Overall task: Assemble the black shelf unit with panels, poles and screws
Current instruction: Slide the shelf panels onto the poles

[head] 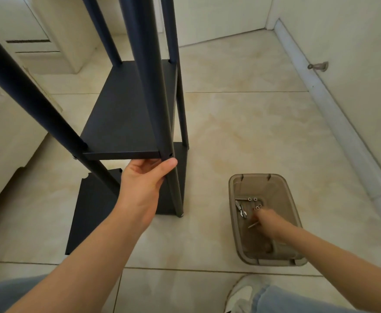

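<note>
Four black poles [150, 86] carry the shelf unit's middle panel [121, 114], standing on the tiled floor [241, 132] at eleven o'clock. The left hand [145, 179] props the panel's near corner from below, its grip curled there beside the pole. The panel looks like stiff, thin metal, probably best held at the edges. The right hand [267, 220] is blurred among the screws [257, 207] in the tub [232, 199] at four o'clock, so its grip cannot be told.

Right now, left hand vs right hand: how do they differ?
The left hand is up high, gripping the front corner of the black panel from below beside a pole. The right hand is down inside the brown bin among the screws. The left hand is sharp, the right hand blurred, its grip unreadable. Both are bare.
</note>
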Demonstrator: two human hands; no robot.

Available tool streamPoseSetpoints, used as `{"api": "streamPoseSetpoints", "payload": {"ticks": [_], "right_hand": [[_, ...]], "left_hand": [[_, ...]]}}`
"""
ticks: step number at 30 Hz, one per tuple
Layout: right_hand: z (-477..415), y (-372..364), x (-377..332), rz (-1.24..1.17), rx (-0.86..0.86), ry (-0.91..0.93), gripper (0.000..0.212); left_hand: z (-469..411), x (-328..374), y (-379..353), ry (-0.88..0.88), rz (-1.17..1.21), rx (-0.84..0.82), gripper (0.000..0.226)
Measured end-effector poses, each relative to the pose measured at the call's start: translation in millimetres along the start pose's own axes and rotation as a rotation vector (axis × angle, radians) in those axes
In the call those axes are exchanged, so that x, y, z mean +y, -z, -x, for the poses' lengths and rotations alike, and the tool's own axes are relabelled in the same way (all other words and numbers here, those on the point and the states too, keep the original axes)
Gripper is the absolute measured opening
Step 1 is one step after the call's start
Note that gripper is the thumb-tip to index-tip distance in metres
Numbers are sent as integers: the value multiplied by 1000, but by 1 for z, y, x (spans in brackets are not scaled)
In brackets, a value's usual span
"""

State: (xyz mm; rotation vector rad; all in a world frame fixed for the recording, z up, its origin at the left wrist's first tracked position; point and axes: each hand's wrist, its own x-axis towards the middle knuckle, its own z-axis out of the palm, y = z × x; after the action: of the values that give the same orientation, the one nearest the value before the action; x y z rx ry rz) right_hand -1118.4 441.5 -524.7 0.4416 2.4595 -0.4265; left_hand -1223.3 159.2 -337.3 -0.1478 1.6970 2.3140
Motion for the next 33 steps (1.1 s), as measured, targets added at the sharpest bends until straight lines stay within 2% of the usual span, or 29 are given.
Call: {"api": "streamPoseSetpoints", "payload": {"ticks": [7,11,15,19,24,29,33], "right_hand": [[-4,-14,4,-65,48,40,27],[2,-18,1,6,43,30,22],[3,-21,1,50,60,51,26],[6,-10,-4,59,44,-18,19],[21,23,-11,49,88,-5,4],[60,78,-36,-62,118,65,8],[102,127,-75,-323,92,127,5]], "left_hand": [[-3,-4,2,-25,-4,-44,42],[-4,-5,2,-34,-6,-46,45],[-4,-6,3,-30,2,-45,46],[-2,-5,3,-23,19,-48,47],[2,-2,-2,5,64,-52,47],[5,0,-6,34,108,-55,33],[4,0,-2,46,100,-41,33]]}}
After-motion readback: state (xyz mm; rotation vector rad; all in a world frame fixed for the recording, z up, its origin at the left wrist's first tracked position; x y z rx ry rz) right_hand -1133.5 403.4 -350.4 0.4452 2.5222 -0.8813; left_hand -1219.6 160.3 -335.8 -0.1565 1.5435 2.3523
